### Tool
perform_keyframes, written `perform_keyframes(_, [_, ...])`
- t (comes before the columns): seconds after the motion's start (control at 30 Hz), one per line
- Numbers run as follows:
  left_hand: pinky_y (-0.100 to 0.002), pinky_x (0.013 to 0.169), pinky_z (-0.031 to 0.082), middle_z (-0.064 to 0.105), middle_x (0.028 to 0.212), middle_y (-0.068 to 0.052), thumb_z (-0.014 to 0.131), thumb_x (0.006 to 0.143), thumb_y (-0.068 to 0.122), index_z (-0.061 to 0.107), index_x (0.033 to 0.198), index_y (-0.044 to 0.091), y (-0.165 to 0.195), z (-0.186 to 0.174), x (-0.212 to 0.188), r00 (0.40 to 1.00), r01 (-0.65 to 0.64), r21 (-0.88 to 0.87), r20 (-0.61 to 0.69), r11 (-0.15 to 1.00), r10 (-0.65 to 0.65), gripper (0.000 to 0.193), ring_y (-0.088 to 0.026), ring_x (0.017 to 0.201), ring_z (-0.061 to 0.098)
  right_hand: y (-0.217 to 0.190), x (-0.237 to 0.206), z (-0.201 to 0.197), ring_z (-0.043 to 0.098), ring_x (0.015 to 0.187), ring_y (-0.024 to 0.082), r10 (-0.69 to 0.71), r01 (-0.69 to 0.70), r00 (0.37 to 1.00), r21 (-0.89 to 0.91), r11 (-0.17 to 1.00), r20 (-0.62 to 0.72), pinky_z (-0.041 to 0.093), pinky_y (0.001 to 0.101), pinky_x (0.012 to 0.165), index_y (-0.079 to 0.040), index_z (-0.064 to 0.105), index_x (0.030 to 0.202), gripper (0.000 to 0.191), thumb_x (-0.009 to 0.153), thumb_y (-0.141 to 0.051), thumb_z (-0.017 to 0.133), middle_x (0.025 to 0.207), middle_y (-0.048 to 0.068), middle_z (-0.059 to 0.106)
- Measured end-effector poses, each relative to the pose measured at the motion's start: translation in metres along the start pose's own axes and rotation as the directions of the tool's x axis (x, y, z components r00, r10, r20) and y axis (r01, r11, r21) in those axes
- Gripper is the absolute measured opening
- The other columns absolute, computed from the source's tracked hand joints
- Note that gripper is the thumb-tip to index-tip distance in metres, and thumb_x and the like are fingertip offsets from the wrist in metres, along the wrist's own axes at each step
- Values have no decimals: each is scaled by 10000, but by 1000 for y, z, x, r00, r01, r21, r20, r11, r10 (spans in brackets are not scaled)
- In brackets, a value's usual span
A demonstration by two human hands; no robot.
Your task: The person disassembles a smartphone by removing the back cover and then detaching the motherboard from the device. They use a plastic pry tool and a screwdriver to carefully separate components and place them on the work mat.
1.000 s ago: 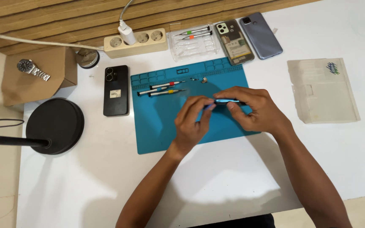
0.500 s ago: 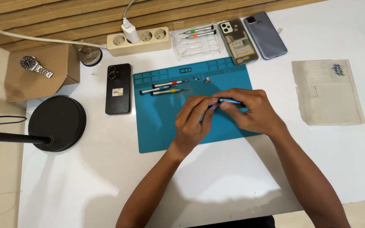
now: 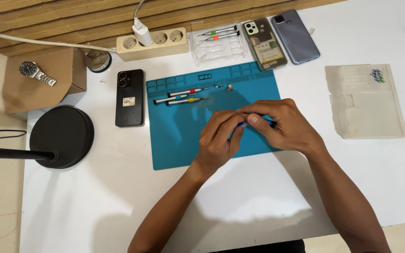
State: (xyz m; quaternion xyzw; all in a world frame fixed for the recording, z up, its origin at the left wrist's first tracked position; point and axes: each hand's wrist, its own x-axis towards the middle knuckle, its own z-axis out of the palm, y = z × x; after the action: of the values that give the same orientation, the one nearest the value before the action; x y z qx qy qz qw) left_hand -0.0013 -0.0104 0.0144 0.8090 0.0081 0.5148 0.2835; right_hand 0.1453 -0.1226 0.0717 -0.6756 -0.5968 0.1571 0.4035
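Note:
Both hands meet over the middle of a blue repair mat (image 3: 179, 145). My left hand (image 3: 219, 138) and my right hand (image 3: 282, 124) pinch a small blue-handled screwdriver (image 3: 241, 124) between their fingertips; most of the tool is hidden by the fingers. Two more screwdrivers lie near the mat's top edge, one with a red band (image 3: 187, 92) and one with a yellow band (image 3: 186, 100). A tiny metal part (image 3: 229, 87) lies just right of them.
A black phone (image 3: 129, 97) lies face down left of the mat. An opened phone (image 3: 264, 37), a blue phone back (image 3: 295, 31) and a clear tool tray (image 3: 216, 43) sit behind it. Also: power strip (image 3: 152, 44), lamp base (image 3: 62, 136), cardboard box with watch (image 3: 36, 73), clear plastic case (image 3: 364, 100).
The hands stay joined on the blue screwdriver over the mat, fingers shifting slightly. The camera view has drifted a little; nothing else on the table moved.

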Motion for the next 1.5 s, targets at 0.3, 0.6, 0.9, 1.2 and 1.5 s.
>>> perform_keyframes(0.3, [-290,776,613,700,1069,-82,795,907,-40,676,1111,13,1,2,0,1000,19,-9,-17,1000,-19,242,-215,955,709,9,-2,4,684,656,214,45,-46,999,52,998,9,519,335,584,-61,768,974,372,1063,-290,489,794,86,728])
perform_keyframes(0.6, [-308,810,609,693,1070,-81,799,906,-22,673,1106,13,1,4,1,1000,9,-22,-14,1000,-9,239,-219,973,706,13,-1,2,755,763,226,84,-83,996,103,991,-7,591,324,685,-24,766,996,433,1090,-282,431,862,112,759])
perform_keyframes(0.9, [-283,779,617,698,1047,-84,784,919,-22,698,1088,8,-1,1,2,999,41,-15,-3,999,-42,192,-204,945,706,16,-1,3,780,825,248,106,-103,994,102,989,-18,616,328,734,6,768,1023,476,1096,-302,412,901,147,780])
perform_keyframes(1.2, [-236,710,613,713,1010,-88,773,930,6,709,1078,17,-13,0,-3,984,176,-6,-15,984,-176,161,-172,863,733,16,0,0,777,778,243,163,-158,986,104,982,-39,613,332,691,-16,781,1027,536,1098,-363,380,860,157,779])
perform_keyframes(1.5, [-250,740,622,719,1018,-78,759,941,7,723,1090,39,-29,-22,0,971,185,-49,163,981,-175,157,-165,880,732,14,2,0,780,779,250,187,-181,981,107,978,-50,615,328,703,-11,780,1027,544,1101,-362,371,871,166,787])
